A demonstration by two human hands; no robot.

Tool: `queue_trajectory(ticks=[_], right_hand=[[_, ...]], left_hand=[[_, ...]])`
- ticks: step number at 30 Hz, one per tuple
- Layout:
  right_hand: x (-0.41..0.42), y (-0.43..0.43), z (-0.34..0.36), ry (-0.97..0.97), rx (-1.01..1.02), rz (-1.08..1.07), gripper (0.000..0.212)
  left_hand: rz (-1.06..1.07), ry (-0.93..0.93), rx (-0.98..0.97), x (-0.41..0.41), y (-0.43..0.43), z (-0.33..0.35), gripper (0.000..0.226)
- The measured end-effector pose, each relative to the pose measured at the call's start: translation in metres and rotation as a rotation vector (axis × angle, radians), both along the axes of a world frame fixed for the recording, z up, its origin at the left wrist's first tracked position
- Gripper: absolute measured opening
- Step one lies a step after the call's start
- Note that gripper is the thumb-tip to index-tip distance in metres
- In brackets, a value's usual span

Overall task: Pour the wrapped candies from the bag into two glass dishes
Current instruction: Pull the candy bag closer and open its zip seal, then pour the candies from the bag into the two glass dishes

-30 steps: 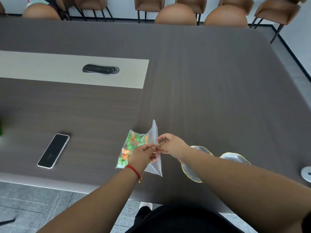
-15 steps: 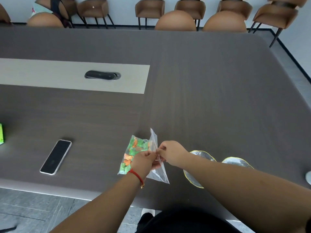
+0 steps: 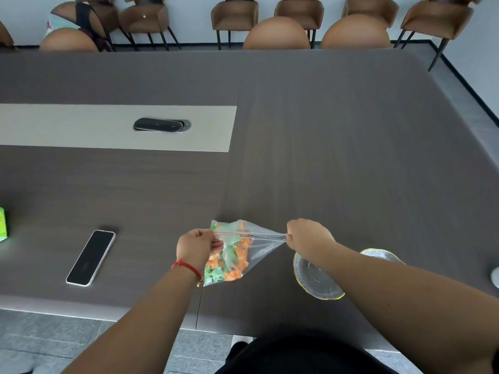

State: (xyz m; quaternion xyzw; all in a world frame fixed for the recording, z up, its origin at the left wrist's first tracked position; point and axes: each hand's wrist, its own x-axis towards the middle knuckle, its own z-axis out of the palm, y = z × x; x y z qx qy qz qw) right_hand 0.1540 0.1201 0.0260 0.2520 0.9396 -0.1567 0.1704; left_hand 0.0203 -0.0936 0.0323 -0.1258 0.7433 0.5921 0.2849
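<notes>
A clear zip bag [image 3: 237,252] of green and orange wrapped candies hangs just above the dark table near its front edge. My left hand [image 3: 197,245] pinches the bag's left top edge at the red zip strip. My right hand [image 3: 307,237] pinches the opposite top corner, and the mouth is stretched wide between them. Two empty glass dishes with gold rims sit to the right: the nearer dish [image 3: 316,279] lies under my right forearm, and the second dish [image 3: 383,255] shows only its far rim behind that arm.
A black smartphone [image 3: 91,257] lies face up at the left. A green object [image 3: 2,225] is at the left border. A black cable hatch [image 3: 161,125] sits in the beige centre strip. A white object [image 3: 495,276] pokes in at the right edge. Brown chairs line the far side.
My hands have pulled apart, the right one moving rightward, so the bag's top is now stretched wide. The bag has turned from upright and narrow to spread sideways.
</notes>
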Motion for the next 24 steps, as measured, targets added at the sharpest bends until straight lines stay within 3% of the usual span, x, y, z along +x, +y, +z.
queue_trajectory(ticks=[2,5,7,9,10,11,13,14,17,24], right_hand=[[0.003,-0.002,0.004,0.027,0.104,0.110,0.005],[0.005,-0.008,0.002,0.292,0.335,0.236,0.028],[0.009,-0.025,0.004,0.599,0.228,0.304,0.022],[0.009,-0.045,0.017,0.581,-0.019,0.362,0.047],[0.008,-0.055,0.025,0.471,-0.116,0.356,0.063],[0.006,-0.061,0.027,0.368,-0.179,0.331,0.068],[-0.003,-0.065,0.026,0.248,-0.213,0.205,0.040],[-0.008,-0.064,0.028,0.233,-0.215,0.150,0.028],[-0.021,-0.056,0.045,0.270,-0.287,0.083,0.021],[-0.061,-0.053,0.101,0.487,-0.491,-0.045,0.025]], left_hand=[[-0.124,0.122,-0.073,0.007,0.005,0.011,0.015],[-0.341,0.313,-0.167,0.013,0.014,0.034,0.015],[-0.464,0.458,-0.227,0.014,0.021,0.048,0.015],[-0.544,0.569,-0.260,0.015,0.029,0.058,0.014],[-0.573,0.599,-0.258,0.016,0.033,0.061,0.015],[-0.577,0.602,-0.238,0.015,0.036,0.063,0.015],[-0.522,0.557,-0.156,0.014,0.040,0.062,0.016],[-0.481,0.523,-0.110,0.013,0.040,0.061,0.016],[-0.438,0.367,-0.005,0.004,0.026,0.035,0.016],[-0.792,0.165,-0.364,0.016,-0.032,-0.070,0.104]])
